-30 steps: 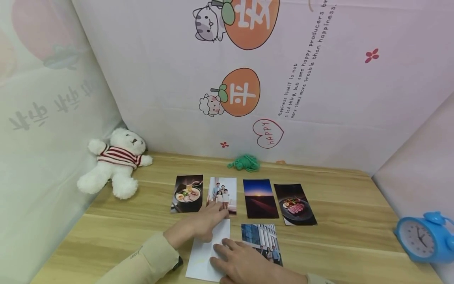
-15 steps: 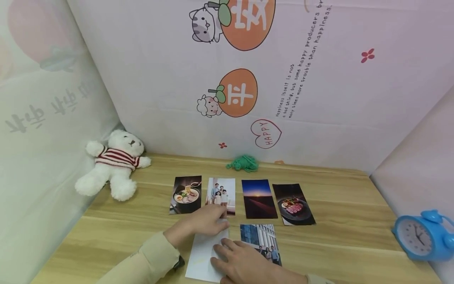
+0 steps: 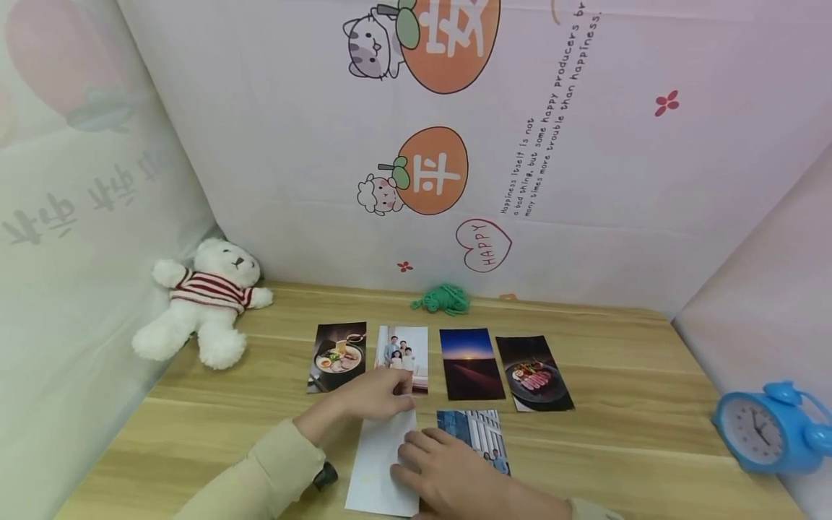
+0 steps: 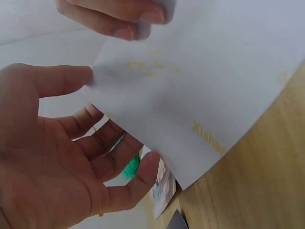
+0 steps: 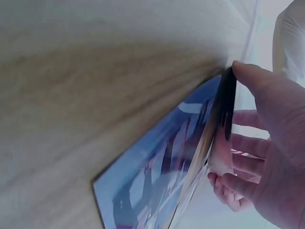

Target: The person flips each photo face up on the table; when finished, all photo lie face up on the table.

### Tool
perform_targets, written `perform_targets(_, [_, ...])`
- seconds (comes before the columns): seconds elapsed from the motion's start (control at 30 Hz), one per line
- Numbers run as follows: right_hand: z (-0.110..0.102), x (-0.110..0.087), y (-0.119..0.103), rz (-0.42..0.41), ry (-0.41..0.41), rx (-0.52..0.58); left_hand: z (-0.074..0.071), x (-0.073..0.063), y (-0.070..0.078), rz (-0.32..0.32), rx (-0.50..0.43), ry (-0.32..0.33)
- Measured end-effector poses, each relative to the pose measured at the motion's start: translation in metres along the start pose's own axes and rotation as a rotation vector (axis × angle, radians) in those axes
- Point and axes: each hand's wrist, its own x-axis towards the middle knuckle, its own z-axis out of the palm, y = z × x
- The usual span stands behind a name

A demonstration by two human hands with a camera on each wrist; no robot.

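Note:
A photo card (image 3: pixel 379 466) lies white back up near the front, with faint yellow print on it in the left wrist view. My left hand (image 3: pixel 377 393) pinches its far edge, thumb on the white side and fingers behind the edge. My right hand (image 3: pixel 448 466) holds the card's right side, fingertips on the white back and thumb at its edge in the right wrist view. The card's underside looks dark there; its picture cannot be made out. The right hand partly covers an office-group photo (image 3: pixel 458 426). The left hand overlaps the bottom of a family photo (image 3: pixel 396 347).
A ramen photo (image 3: pixel 338 357), a sunset photo (image 3: pixel 471 365) and a steak photo (image 3: pixel 535 374) lie in the back row. Behind them sits green yarn (image 3: pixel 443 300). A white teddy bear (image 3: pixel 211 303) sits at left, and a blue alarm clock (image 3: pixel 770 430) stands at right.
The white-backed card has shifted slightly right, and the left hand has drawn in to its far edge. My right hand now covers more of the office-group photo. The head view has turned slightly right.

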Motion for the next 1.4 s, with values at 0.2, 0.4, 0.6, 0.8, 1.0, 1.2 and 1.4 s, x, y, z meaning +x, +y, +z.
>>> perform_targets(0.2, [-0.007,0.0,0.003,-0.018,0.057,-0.005,-0.01,0.0,-0.006,0.003,-0.146,-0.022])
perform_targets(0.4, [-0.008,0.0,0.002,0.011,0.191,-0.013,-0.018,0.0,-0.013,-0.017,-0.294,-0.061])
perform_targets(0.6, [-0.007,0.0,0.002,0.034,0.257,-0.006,-0.025,-0.003,-0.014,0.007,-0.392,-0.074])
perform_targets(0.8, [-0.007,0.001,0.0,0.03,0.312,-0.008,-0.027,-0.004,-0.017,0.043,-0.472,-0.099])
perform_targets(1.0, [-0.007,0.002,-0.003,0.064,0.353,-0.009,-0.027,-0.006,-0.022,0.062,-0.519,-0.1])
perform_targets(1.2, [-0.004,-0.004,-0.007,0.16,0.289,0.053,-0.029,-0.009,-0.03,0.073,-0.585,-0.1])
perform_targets(1.4, [-0.004,-0.008,-0.01,0.233,0.157,0.17,-0.032,-0.013,-0.035,0.06,-0.644,-0.101])
